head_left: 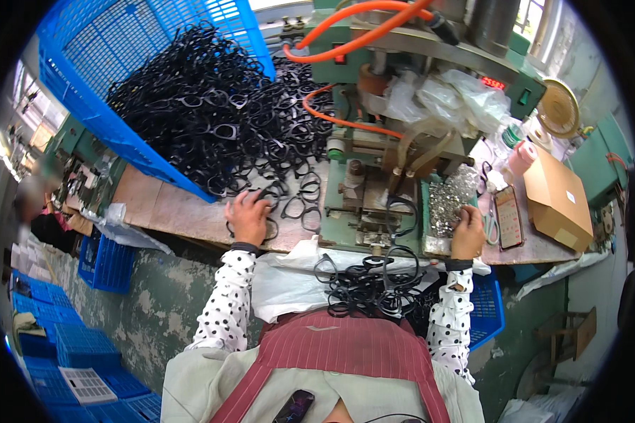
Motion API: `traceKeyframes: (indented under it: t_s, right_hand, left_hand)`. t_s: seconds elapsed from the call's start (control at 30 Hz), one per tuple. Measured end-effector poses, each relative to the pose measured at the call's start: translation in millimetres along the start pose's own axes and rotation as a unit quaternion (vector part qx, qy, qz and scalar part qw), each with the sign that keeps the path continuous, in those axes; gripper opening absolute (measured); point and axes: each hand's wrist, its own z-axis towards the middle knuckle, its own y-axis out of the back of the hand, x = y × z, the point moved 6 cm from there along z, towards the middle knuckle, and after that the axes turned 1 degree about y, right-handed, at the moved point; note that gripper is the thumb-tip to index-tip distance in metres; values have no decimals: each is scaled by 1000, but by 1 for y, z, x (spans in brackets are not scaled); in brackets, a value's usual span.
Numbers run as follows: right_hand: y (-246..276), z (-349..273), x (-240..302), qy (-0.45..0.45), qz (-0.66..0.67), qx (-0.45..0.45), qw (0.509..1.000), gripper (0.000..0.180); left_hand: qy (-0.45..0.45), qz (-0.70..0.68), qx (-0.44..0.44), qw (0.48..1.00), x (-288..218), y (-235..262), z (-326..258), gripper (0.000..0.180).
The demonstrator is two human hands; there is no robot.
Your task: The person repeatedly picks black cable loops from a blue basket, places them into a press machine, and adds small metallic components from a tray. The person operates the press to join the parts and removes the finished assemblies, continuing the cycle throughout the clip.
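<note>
My left hand [248, 218] is at the near edge of the worktable, its fingers curled over a black eyeglass frame [272, 230] whose rims show on both sides of the hand. A big heap of black eyeglass frames [212, 116] lies just beyond it. My right hand [467, 234] is closed in a pinch at the right side of a green tray [425, 218] of small metal parts [447, 204]; whatever the fingertips hold is hidden. Between my hands stands a green press machine [353, 194], with one black eyeglass frame [402, 217] at its working point.
More black frames [367, 285] lie on white sheeting at my lap. A blue crate [85, 106] lies tipped at the left. Right of the tray are scissors [492, 224], a phone-like object [508, 217] and a cardboard box [559, 201]. Orange hoses [353, 15] hang above the machine.
</note>
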Motion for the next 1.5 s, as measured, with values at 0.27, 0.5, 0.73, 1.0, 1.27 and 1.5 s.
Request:
traceKeyframes:
  t_s: [0.27,0.5,0.73,1.0,1.27,1.5]
  right_hand:
    - [-11,-2,86,-1,228,103,968,14]
    - [-14,-23,162,-31,295,208,932,29]
    - [-35,-26,180,-33,300,169,938,41]
    - [-44,-28,179,-40,382,147,911,48]
    - [-48,-36,163,-79,447,112,884,48]
    - [-39,-29,169,-6,315,128,940,44]
  left_hand:
    - [207,-33,22,978,-34,41,42,31]
    - [130,-120,-74,981,-71,72,69,17]
    - [-46,-383,-155,909,-145,114,70,18]
    - [-372,-357,-146,844,-223,140,56,43]
    - [34,-648,-19,761,-189,139,116,22]
    - [-395,-433,-104,804,-242,129,45,38]
